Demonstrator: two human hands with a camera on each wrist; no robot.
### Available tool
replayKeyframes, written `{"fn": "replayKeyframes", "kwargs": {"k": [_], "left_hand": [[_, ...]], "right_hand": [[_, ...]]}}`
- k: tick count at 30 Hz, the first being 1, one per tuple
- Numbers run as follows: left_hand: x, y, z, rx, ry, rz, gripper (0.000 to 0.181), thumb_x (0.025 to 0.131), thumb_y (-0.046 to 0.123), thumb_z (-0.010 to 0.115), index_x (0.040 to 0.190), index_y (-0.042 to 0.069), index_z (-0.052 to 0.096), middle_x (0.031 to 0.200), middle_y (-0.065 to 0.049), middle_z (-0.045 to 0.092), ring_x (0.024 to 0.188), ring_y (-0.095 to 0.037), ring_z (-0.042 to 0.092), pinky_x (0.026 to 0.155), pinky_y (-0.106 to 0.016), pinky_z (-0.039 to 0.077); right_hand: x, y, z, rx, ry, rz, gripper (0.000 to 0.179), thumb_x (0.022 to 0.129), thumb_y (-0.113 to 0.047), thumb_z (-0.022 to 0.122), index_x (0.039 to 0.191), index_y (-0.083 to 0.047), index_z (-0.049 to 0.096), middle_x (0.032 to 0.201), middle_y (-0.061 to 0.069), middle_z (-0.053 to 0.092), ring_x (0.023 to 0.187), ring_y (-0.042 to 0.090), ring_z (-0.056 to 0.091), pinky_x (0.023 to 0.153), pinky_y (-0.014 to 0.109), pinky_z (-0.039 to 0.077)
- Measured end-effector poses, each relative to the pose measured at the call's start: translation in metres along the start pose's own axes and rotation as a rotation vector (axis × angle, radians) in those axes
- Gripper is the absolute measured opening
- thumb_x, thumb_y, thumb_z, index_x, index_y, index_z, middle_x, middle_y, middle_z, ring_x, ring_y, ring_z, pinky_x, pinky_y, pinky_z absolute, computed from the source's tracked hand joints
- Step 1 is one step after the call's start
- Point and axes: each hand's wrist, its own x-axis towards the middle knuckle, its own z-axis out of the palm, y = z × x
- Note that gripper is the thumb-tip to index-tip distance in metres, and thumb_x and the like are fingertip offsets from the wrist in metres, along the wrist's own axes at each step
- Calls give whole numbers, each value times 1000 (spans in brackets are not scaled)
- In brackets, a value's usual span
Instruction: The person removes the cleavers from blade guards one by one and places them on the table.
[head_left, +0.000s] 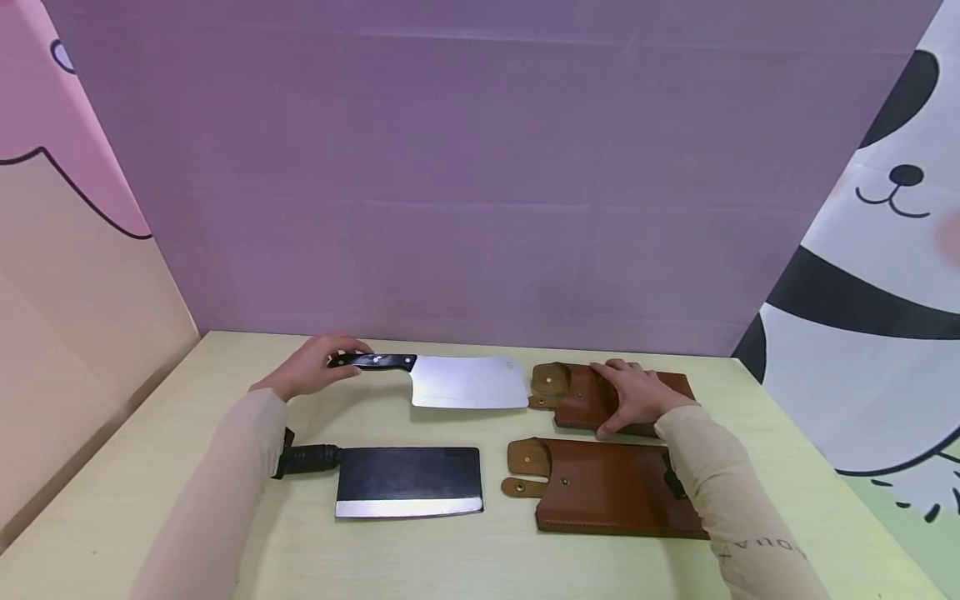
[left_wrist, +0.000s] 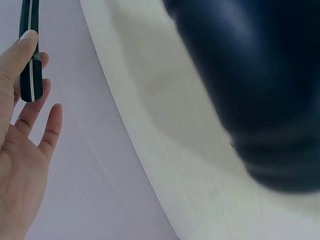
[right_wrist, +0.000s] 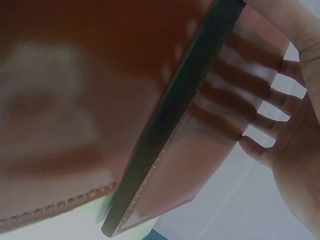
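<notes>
My left hand pinches the black riveted handle of a cleaver with a bright steel blade, thumb on the near side. The blade points right and casts a shadow on the table. In the left wrist view the thumb lies on the handle's end, and the lower fingers are loosely spread. My right hand grips the far brown leather sheath across its width, with the thumb at the near edge and fingertips at the far edge. The sheath's flap and strap face the cleaver's blade.
A second cleaver, with a dark blade and black handle, lies nearer on the table, below the left forearm. A larger brown sheath lies at the near right, partly under the right forearm. A purple backdrop rises behind.
</notes>
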Motion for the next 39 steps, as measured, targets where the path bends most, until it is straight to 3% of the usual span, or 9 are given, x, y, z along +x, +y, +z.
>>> {"fn": "replayKeyframes", "kwargs": {"k": [15,25,39], "left_hand": [[-13,-10,-14,35,-11,-25,30,85,8,63,115,7,61,111,-15,61,89,-23,49,75,-35,41],[-22,-12,-23,23,-4,-24,29,84,5,63,113,6,62,106,-14,62,81,-20,50,70,-32,42],[-34,-31,-28,36,6,-22,29,83,6,65,112,8,63,98,-7,61,81,-18,48,72,-31,43]], "right_hand": [[10,-12,1,16,-32,13,111,54,-50,82,141,-5,30,141,26,30,127,50,27,97,69,19],[17,-22,2,5,-25,-12,110,55,-50,81,142,-5,30,140,25,31,126,49,29,97,68,20],[22,-32,6,0,-27,-21,108,57,-46,82,142,-5,29,141,25,31,127,49,27,99,67,19]]}}
